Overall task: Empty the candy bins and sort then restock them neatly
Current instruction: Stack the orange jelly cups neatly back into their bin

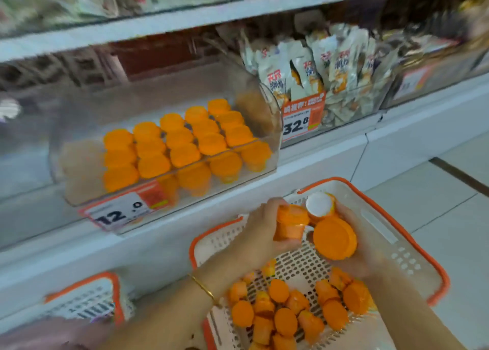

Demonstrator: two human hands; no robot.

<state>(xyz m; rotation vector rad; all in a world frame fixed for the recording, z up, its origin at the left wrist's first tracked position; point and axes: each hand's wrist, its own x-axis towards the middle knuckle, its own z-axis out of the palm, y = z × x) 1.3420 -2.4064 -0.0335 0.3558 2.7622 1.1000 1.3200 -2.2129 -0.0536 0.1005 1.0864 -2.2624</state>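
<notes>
Your left hand (260,228) closes round one orange candy cup (289,225); your right hand (362,246), partly hidden, grips two more cups (334,238) above the white basket (391,233). Loose cups (285,312) lie at its near edge. The clear bin (164,143) on the shelf holds blurred rows.

- Bright, even light, hardly any shadows.
- Motion blur smears the upper shelves and frame corners.
- Wide-angle bending tilts the white shelf edges (185,18).
</notes>
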